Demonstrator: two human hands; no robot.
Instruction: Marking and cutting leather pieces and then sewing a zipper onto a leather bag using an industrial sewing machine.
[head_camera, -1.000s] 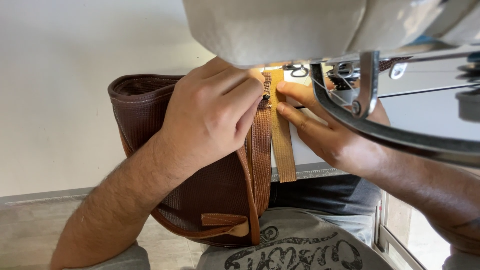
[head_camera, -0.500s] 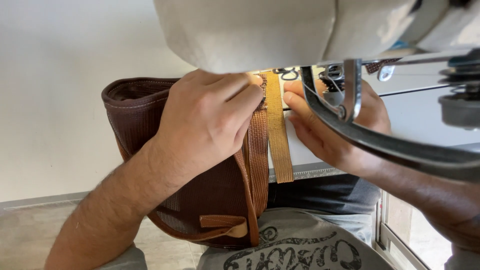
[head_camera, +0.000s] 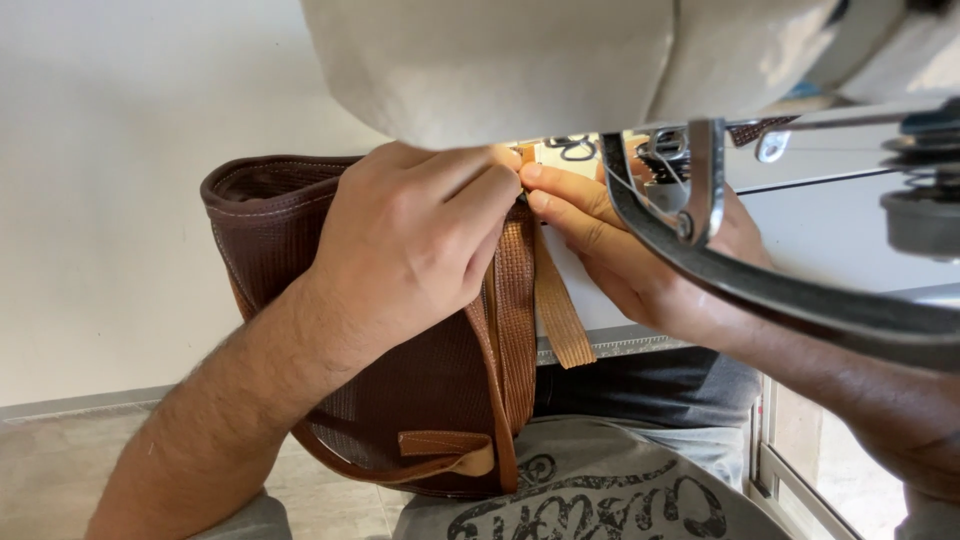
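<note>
While both hands pinch the tan strap (head_camera: 553, 300), left hand (head_camera: 415, 245) curled on brown bag (head_camera: 280, 225), right hand (head_camera: 640, 260) fingers nearly straight

Matt brown woven-textured bag (head_camera: 290, 215), tan webbing strap (head_camera: 556, 300), seemingly leather-trimmed

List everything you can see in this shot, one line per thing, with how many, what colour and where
bag: one, dark brown woven, centre left, hanging off the table edge under the left hand
strap: one, tan webbing, loose end hanging right of the bag
bag trim: tan bands, down the bag's right edge and along its bottom
sewing machine: one, cream body, across the top; metal parts at right
table: one, white, right side
floor: pale tiles, lower left
left hand: one, on the bag, fingers pinching the strap's top
right hand: one, behind the machine's dark curved bar, fingertips meeting the left's
</note>
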